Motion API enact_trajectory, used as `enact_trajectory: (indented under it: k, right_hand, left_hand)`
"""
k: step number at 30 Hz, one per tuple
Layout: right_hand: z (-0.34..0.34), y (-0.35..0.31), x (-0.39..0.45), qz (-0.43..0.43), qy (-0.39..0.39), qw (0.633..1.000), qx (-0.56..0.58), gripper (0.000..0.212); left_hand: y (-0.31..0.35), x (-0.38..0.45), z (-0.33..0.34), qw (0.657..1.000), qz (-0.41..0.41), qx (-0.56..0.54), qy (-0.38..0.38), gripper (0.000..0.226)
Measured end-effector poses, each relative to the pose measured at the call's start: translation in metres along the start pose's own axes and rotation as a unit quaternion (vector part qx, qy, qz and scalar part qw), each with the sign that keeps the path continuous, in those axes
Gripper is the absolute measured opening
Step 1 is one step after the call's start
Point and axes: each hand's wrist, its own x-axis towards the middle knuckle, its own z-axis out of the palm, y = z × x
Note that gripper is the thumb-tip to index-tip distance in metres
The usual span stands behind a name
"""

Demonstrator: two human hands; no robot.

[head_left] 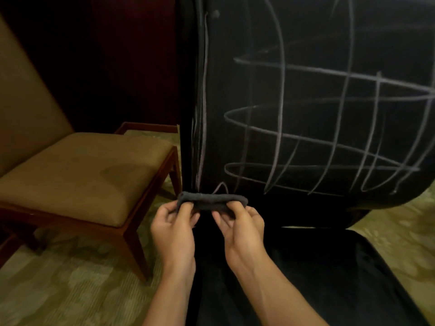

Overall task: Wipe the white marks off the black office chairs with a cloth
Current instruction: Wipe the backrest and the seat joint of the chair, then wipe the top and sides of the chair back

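1. Head view shows both of my hands low in the middle, around six o'clock, holding a dark grey cloth (211, 202) stretched between them as a folded strip.
2. My left hand (175, 223) pinches the strip's left end, thumb and fingers curled onto it; my right hand (240, 223) pinches the right end the same way.
3. The cloth sits just in front of the lower edge of the black office chair's backrest (306, 102), at about seven o'clock of that panel. Whether it touches the fabric I cannot tell.
4. White marks (329, 128) cover the backrest: looping ovals crossed by long curved strokes toward three o'clock, and thin vertical lines along the left edge at nine o'clock. None look wiped away yet.
5. The black seat (317, 278) lies below my forearms, toward five o'clock.
6. I judge this as the preparing step: readying the cloth, with wiping not begun.
7. Next, I think I need one hand to bunch the cloth into a pad, then press it flat on the backrest and rub firmly across the strokes.
8. A tan upholstered chair (77, 170) on a wooden frame stands at nine o'clock, on patterned carpet (70, 290).
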Motion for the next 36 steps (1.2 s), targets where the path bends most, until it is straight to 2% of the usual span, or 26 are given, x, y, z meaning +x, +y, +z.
enact_trajectory:
  k: [7, 10, 12, 17, 27, 31, 33, 36]
  right_hand:
    - [-0.053, -0.037, -0.026, 0.015, -0.030, 0.990, -0.135, 0.011]
    - [-0.063, -0.075, -0.049, -0.011, -0.040, 0.982, -0.186, 0.001]
    - [-0.054, -0.106, -0.060, -0.040, -0.054, 0.975, -0.210, 0.003]
    - [-0.022, -0.169, -0.080, -0.071, -0.065, 0.963, -0.250, 0.004]
    - [0.065, -0.259, -0.107, -0.030, -0.049, 0.965, -0.257, 0.006]
    - [0.116, -0.286, -0.111, -0.030, -0.079, 0.971, -0.223, 0.009]
    - [0.149, -0.290, -0.111, -0.046, -0.100, 0.967, -0.229, 0.010]
    - [0.197, -0.288, -0.106, -0.122, -0.111, 0.933, -0.320, 0.011]
  left_hand:
    - [-0.006, -0.047, 0.005, 0.996, -0.049, 0.045, -0.056, 0.021]
    - [0.011, -0.083, 0.022, 0.994, -0.062, 0.049, -0.074, 0.025]
    - [0.035, -0.106, 0.035, 0.994, -0.055, 0.036, -0.091, 0.023]
    - [0.092, -0.127, 0.069, 0.993, -0.023, 0.054, -0.100, 0.013]
    - [0.208, -0.128, 0.130, 0.987, -0.022, 0.148, -0.061, 0.013]
    - [0.256, -0.108, 0.148, 0.986, 0.001, 0.156, -0.051, 0.012]
    - [0.283, -0.091, 0.148, 0.989, 0.021, 0.142, -0.036, 0.010]
    - [0.314, -0.059, 0.148, 0.993, 0.031, 0.109, -0.031, 0.006]
